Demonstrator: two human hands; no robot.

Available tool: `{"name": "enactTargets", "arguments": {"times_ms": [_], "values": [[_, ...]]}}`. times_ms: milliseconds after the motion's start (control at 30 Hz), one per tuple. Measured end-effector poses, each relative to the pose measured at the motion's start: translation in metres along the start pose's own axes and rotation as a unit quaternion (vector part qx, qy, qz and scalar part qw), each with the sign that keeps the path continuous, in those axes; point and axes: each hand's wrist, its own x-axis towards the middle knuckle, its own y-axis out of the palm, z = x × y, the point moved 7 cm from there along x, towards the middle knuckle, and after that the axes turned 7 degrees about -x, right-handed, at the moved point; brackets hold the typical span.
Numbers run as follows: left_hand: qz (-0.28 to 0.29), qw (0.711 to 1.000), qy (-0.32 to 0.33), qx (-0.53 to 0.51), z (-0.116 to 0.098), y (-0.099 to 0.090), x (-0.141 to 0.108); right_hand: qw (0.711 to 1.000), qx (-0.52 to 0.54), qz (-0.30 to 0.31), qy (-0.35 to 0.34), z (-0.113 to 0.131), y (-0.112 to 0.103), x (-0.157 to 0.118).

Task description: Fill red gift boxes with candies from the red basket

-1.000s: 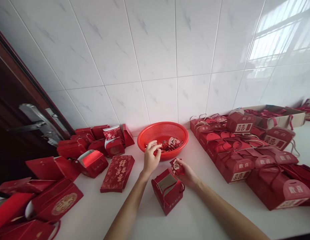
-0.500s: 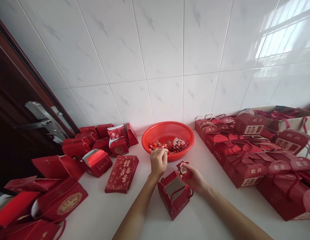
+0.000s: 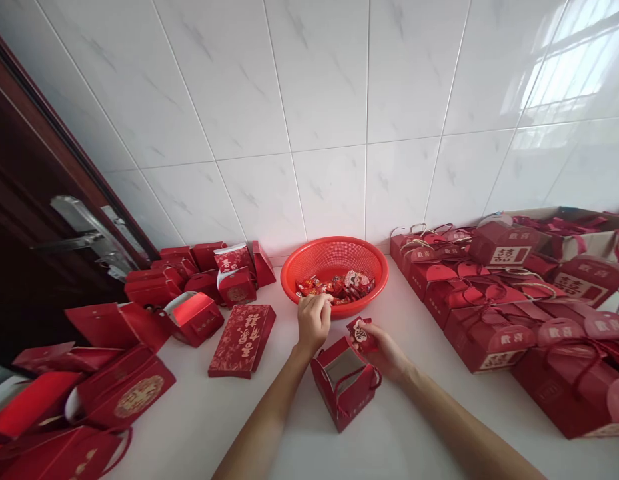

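My left hand (image 3: 314,321) is at the near rim of a red plastic basket (image 3: 309,257), its fingers closed; what they hold, if anything, is hidden. Wrapped candies (image 3: 356,285) lie in the bottom of the basket. In my right hand (image 3: 386,348) is a small red packet (image 3: 364,333) with a pale printed figure, pinched between thumb and fingers. Between my forearms stands a red gift box (image 3: 350,393) with its top open and a dark red cord handle. The packet is just beyond the box's upper right edge.
Left of the basket lies a flat red box (image 3: 242,341) with gold characters. Open red boxes (image 3: 144,393) crowd the left side near a door handle (image 3: 92,240). Rows of closed red boxes (image 3: 489,333) line the right, with a carton (image 3: 579,247) behind. A tiled wall (image 3: 329,187) rises at the back.
The packet in my right hand has shifted slightly left, toward the open box. My left hand stays at the basket's near rim. The whole view has moved a little.
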Motion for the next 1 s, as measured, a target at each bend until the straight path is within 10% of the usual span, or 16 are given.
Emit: {"name": "enactTargets", "arguments": {"times_ms": [1000], "values": [[0.066,0.997,-0.031,0.007,-0.0022,0.0014,0.0065,0.999,-0.012,0.037,-0.016,0.0026,0.0091,0.0039]]}}
